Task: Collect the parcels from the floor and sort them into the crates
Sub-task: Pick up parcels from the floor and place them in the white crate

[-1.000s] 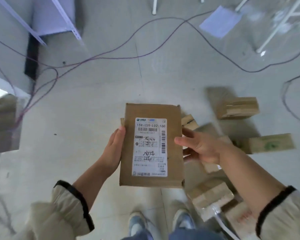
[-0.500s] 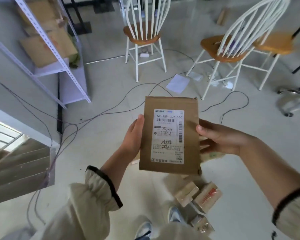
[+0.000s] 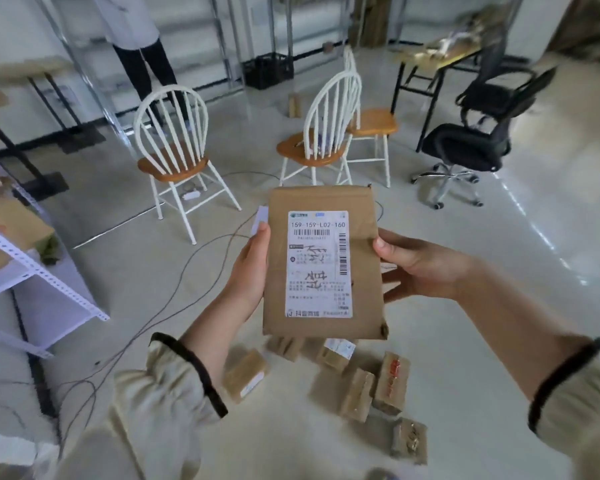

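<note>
Sorting under way: a flat cardboard parcel (image 3: 323,261) is held above the glossy floor (image 3: 482,237), left hand (image 3: 250,271) and right hand (image 3: 416,268) each clamped on a side edge. Reading its shipping label (image 3: 318,265) first should settle the crate. White spindle-back chairs (image 3: 174,161) stand beyond; smaller parcels (image 3: 357,393) lie below.

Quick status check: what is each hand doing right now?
Left hand: holds the flat brown parcel by its left edge.
Right hand: holds the same parcel by its right edge, thumb on the front.
</note>
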Tool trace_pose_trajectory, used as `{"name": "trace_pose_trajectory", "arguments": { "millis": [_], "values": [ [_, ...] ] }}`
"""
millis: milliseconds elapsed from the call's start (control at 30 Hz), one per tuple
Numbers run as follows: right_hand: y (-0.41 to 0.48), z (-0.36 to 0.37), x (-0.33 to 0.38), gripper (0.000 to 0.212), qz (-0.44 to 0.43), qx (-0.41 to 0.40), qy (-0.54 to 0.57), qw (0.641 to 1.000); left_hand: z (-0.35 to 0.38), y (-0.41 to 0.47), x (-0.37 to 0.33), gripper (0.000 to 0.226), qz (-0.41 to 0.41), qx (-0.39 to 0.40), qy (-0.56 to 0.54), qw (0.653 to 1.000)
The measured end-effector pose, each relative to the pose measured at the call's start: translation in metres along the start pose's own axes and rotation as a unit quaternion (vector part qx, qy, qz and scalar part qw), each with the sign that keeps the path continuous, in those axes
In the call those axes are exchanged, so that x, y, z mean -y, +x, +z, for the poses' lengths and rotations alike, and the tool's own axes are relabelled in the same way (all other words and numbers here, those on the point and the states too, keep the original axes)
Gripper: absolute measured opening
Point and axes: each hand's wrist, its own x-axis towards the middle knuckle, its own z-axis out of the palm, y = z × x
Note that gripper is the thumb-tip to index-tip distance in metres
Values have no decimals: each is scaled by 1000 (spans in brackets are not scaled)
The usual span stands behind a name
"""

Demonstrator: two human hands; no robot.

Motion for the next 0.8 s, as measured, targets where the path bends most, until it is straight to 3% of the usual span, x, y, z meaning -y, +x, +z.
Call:
{"name": "trace_pose_trajectory", "arguments": {
  "millis": [200,333,433,600,800],
  "values": [
    [-119,-47,-34,103,-18,-184,83,979,117,-5,-41,57,22,150,3,988],
    [-235,-77,-77,81,-40,-311,139,939,233,-41,-69,57,51,287,22,956],
    [-339,-86,-117,77,-59,-390,171,903,328,-96,-86,58,77,378,30,922],
    [-519,-69,-188,91,-76,-503,220,832,473,-228,-99,60,100,532,38,840],
    [-686,-6,-259,76,-60,-655,271,702,591,-397,-96,58,85,659,33,747]
  ]
}}
